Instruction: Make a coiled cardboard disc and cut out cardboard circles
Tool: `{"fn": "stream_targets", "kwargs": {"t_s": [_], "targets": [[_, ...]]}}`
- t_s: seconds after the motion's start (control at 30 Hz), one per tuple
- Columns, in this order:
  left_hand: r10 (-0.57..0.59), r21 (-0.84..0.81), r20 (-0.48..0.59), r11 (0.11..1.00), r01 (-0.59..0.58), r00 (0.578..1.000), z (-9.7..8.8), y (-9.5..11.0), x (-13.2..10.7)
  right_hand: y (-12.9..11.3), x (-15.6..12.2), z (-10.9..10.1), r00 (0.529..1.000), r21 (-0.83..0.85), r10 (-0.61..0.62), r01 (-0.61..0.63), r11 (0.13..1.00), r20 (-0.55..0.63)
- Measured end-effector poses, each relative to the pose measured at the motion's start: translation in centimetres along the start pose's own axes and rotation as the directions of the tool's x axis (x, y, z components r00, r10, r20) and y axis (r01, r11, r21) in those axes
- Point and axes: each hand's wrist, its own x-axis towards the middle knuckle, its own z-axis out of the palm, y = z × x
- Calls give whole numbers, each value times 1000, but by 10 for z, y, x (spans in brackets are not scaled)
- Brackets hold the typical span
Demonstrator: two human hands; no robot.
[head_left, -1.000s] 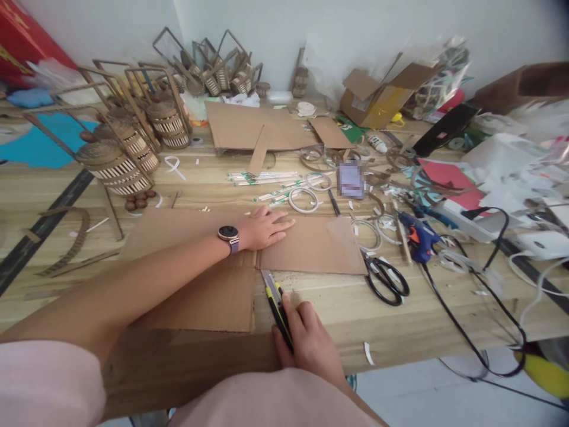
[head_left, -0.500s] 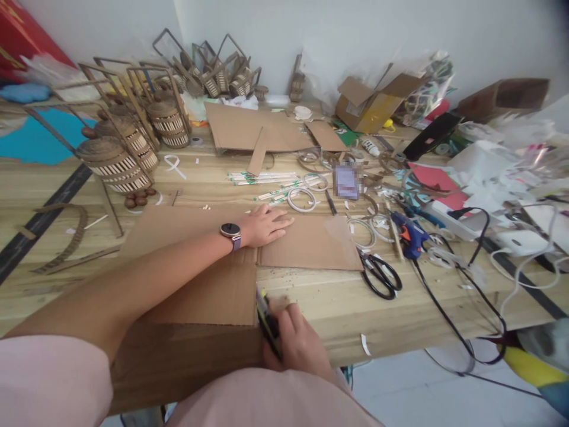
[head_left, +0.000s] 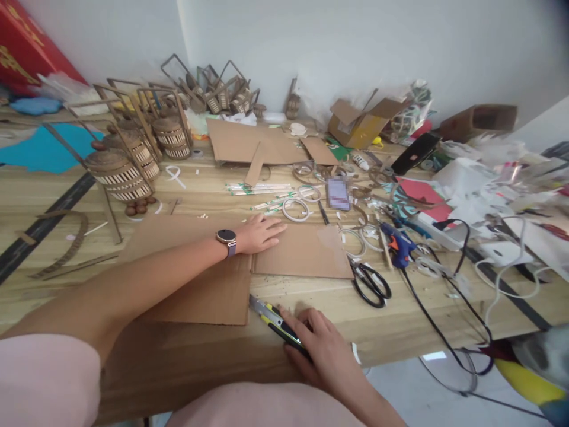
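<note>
My left hand (head_left: 261, 235) lies flat with fingers stretched across a sheet of brown cardboard (head_left: 204, 296), and a watch (head_left: 226, 235) is on that wrist. Its fingers reach over the cardboard's narrower right part (head_left: 306, 252). In my right hand (head_left: 322, 344) is a yellow and black utility knife (head_left: 273, 318), its blade out and pointing to the upper left. The blade tip is close to the lower right edge of the cardboard; whether it touches cannot be made out. Black-handled scissors (head_left: 372, 284) lie right of the cardboard.
A blue glue gun (head_left: 400, 242) with a black cord lies on the right. Small lidded baskets with tall handles (head_left: 118, 172) stand on the left. Pale rings (head_left: 296, 209), a phone (head_left: 338, 193) and thin sticks (head_left: 258, 188) lie behind the cardboard, before an open box (head_left: 355, 124).
My right hand has moved right and away from the cardboard edge with the utility knife, which now tilts more sideways. My left hand stays on the cardboard. The view has shifted slightly.
</note>
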Motion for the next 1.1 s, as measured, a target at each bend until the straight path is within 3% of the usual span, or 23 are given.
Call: {"fn": "stream_targets", "kwargs": {"t_s": [0.2, 0.33, 0.43, 0.5, 0.6, 0.67, 0.73, 0.8, 0.87, 1.0, 1.1], "targets": [[-134, 52, -62, 989, 137, 989, -14, 9, 9, 13, -1, -16, 1000, -39, -18, 18, 999, -6], [-184, 54, -32, 981, 185, 982, -21, 9, 18, 21, 1, -20, 997, -35, -79, 79, 996, -24], [-188, 55, 20, 981, 187, 982, -31, 9, 23, 38, 5, -39, 984, -16, -103, 102, 995, -146], [-173, 68, 51, 983, 169, 984, -42, 14, 27, 54, 12, -58, 951, -56, -125, 114, 992, -282], [-132, 103, 86, 987, 123, 988, -64, 30, 34, 78, 35, -91, 891, -156, -141, 80, 985, -432], [-105, 130, 95, 987, 92, 990, -80, 45, 39, 88, 56, -110, 871, -158, -145, 79, 984, -469], [-78, 162, 86, 985, 63, 993, -97, 61, 45, 92, 78, -127, 903, -14, -80, 81, 997, -422], [-41, 196, 65, 980, 28, 997, -112, 75, 51, 91, 97, -140, 958, 221, -5, 71, 973, -285], [-4, 234, 45, 972, -7, 999, -126, 86, 56, 89, 112, -150, 988, 379, -7, 66, 923, -154], [82, 322, 16, 943, -82, 997, -155, 97, 63, 83, 124, -165, 996, 630, -87, 62, 774, 9], [132, 394, -13, 912, -116, 991, -186, 101, 61, 80, 125, -176, 999, 782, -27, 32, 623, -19]]}}
